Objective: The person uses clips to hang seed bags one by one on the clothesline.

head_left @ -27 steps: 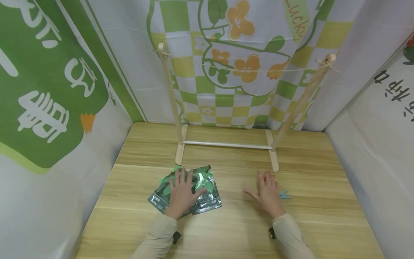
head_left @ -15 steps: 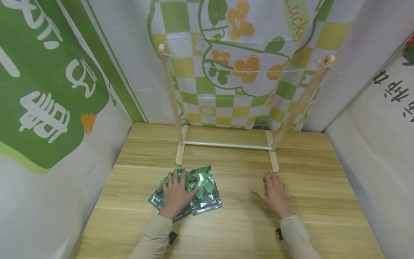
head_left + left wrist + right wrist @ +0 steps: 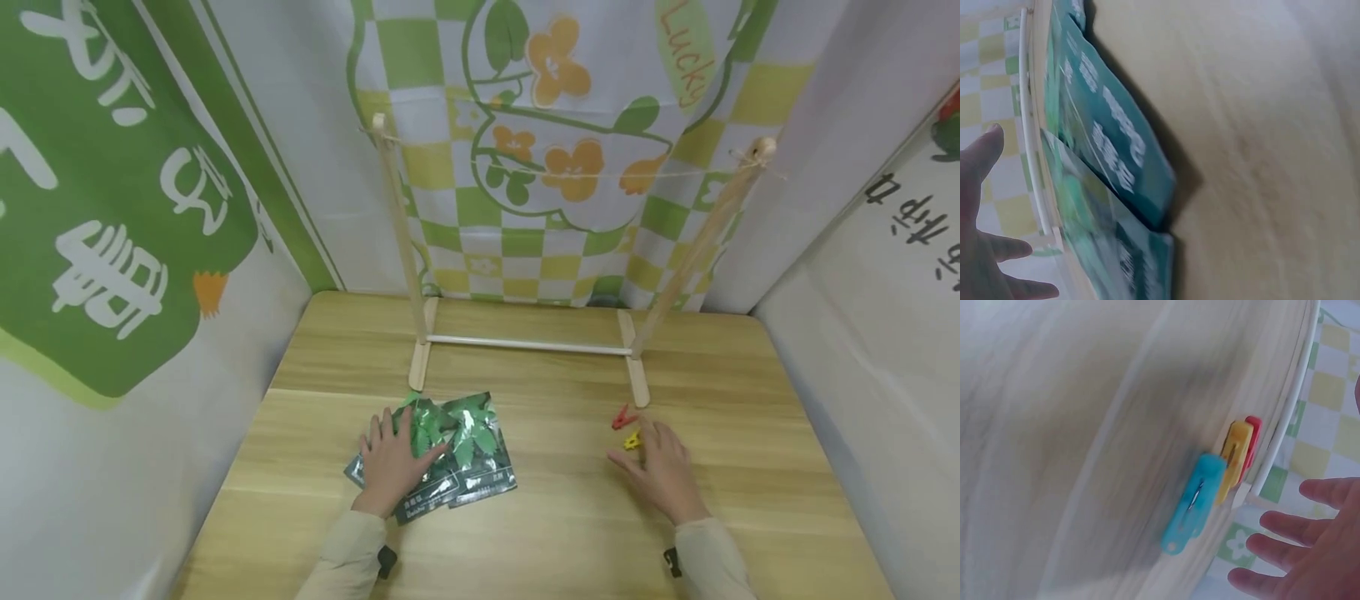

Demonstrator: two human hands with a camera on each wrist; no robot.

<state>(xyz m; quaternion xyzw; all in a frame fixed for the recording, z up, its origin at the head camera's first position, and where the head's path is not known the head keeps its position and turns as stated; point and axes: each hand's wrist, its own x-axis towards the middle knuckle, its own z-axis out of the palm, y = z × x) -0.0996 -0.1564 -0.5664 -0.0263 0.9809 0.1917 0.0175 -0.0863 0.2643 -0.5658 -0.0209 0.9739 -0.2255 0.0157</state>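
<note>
My left hand hovers over or lies on flat, glossy dark-green packets with leaf pictures, fingers spread; contact is unclear in the head view. One packet is partly under it, and a second packet overlaps to the right. In the left wrist view the fingers stand apart from the packets. My right hand has its fingers extended beside a red clothespin and a yellow clothespin. A blue clothespin, hidden by the hand in the head view, shows in the right wrist view. Neither hand holds anything.
A wooden frame stands at the back of the wood-grain table. A left post and right post carry a thin string between their tops. A white rod joins the feet. Patterned curtains hang behind.
Both hands have moved apart and slightly toward the person, left hand leftward, right hand rightward. More of the packets shows, and the red and yellow clothespins are uncovered. The blue one is now covered.
</note>
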